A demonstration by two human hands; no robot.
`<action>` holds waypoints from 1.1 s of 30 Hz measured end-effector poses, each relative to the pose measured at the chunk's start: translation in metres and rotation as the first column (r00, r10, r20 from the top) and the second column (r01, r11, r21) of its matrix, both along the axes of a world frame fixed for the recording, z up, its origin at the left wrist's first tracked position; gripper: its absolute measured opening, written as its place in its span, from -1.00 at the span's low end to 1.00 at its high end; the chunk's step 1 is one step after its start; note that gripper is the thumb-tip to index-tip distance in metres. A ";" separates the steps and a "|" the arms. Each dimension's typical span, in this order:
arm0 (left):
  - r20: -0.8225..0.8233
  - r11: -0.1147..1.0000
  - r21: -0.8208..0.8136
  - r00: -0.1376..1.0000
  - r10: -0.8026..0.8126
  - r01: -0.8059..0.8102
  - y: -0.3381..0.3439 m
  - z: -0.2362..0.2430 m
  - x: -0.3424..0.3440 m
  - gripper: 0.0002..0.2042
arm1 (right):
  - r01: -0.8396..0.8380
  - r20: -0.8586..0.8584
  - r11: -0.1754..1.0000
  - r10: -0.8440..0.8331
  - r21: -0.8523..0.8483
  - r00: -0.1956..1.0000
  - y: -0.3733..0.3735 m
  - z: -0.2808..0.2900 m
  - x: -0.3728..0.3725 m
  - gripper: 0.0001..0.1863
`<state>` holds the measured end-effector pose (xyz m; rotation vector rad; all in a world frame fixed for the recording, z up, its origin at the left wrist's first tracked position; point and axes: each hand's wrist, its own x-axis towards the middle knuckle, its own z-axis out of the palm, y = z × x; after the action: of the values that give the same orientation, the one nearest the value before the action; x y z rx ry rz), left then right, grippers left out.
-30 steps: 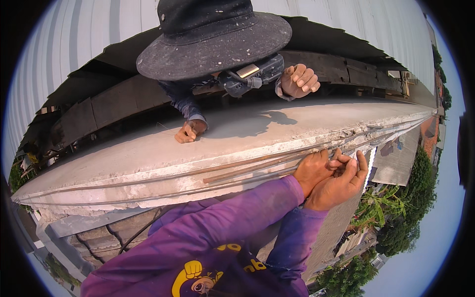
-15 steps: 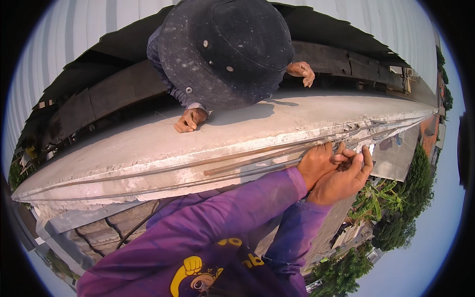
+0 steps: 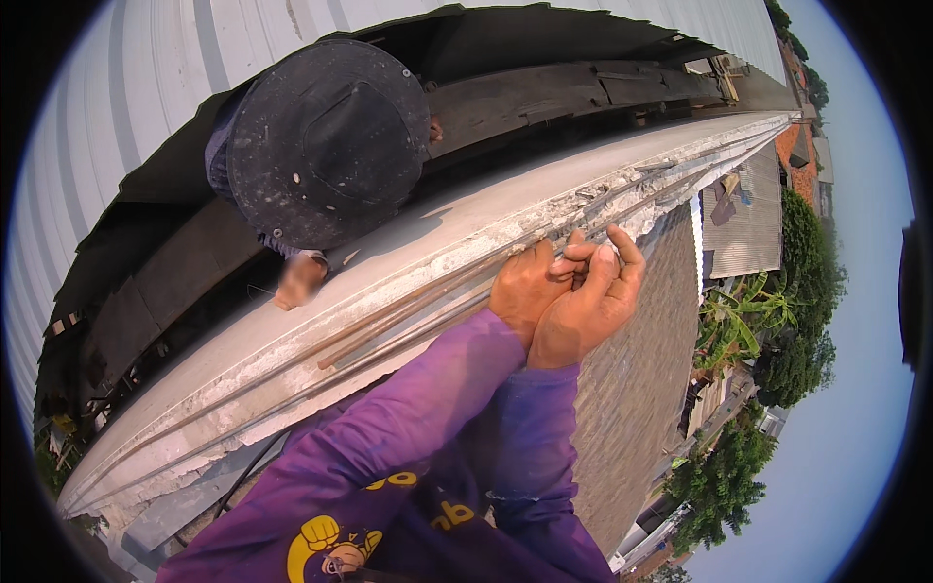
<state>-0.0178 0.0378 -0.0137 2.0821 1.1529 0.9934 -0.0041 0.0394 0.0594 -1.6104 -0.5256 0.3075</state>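
Note:
My left hand (image 3: 526, 287) is at the rusty steel bars (image 3: 379, 325) along the rough white edge of a concrete slab (image 3: 214, 364), its fingers curled and partly hidden. My right hand (image 3: 586, 311) crosses just right of it, wrist against wrist, fingers bent close together over the bars; what either grips is too hidden to make out. Both arms wear purple sleeves.
Across the slab a co-worker in a black brimmed hat (image 3: 321, 146) bends low, one hand (image 3: 296, 287) on the surface near a thin wire. A white corrugated sheet (image 3: 146, 78) arches overhead. Beyond the edge on the right lie roofs (image 3: 734, 233) and trees (image 3: 797, 350).
The view has turned, so the slab slants more steeply and my hands sit further left. The co-worker has bent the head lower. My fingers stay bunched at the bars.

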 end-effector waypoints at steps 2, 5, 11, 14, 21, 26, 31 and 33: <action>-0.015 0.999 -0.032 0.999 -0.035 0.035 0.000 0.002 -0.003 -0.56 | -0.010 -0.008 1.000 0.010 -0.003 1.000 -0.002 0.000 0.002 -0.65; 0.056 1.000 0.030 0.998 -0.009 0.007 0.003 0.002 -0.002 -0.71 | -0.033 -0.010 0.999 0.033 0.016 0.999 -0.003 -0.002 0.002 -0.64; 0.152 0.999 0.031 0.988 -0.036 0.032 0.003 -0.005 -0.003 -0.72 | -0.036 -0.014 0.999 0.036 0.002 0.999 -0.005 0.002 0.001 -0.63; 0.123 0.998 0.064 0.992 -0.008 0.000 0.005 -0.001 -0.003 -0.71 | -0.029 -0.038 0.999 0.030 0.029 0.999 -0.004 0.000 0.000 -0.63; -0.025 0.970 -0.178 0.984 -0.175 0.168 0.003 0.000 -0.010 -0.74 | -0.044 0.021 0.999 0.044 0.022 0.999 -0.005 -0.004 0.005 -0.71; 0.054 0.966 -0.163 0.979 -0.197 0.203 0.004 -0.002 -0.013 -0.77 | -0.054 0.016 0.998 0.054 0.026 0.998 -0.005 -0.005 0.003 -0.71; 0.064 0.955 -0.241 0.985 -0.163 0.174 0.004 0.007 -0.011 -0.79 | -0.046 0.025 0.999 0.046 0.008 0.999 -0.006 -0.004 0.005 -0.72; 0.047 0.956 -0.234 0.985 -0.169 0.175 0.004 0.009 -0.013 -0.79 | -0.019 -0.003 1.000 0.019 -0.016 1.000 -0.004 0.000 0.002 -0.72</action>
<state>-0.0308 0.0422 -0.0052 1.9342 1.0040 0.7591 -0.0025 0.0353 0.0592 -1.6215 -0.5379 0.3287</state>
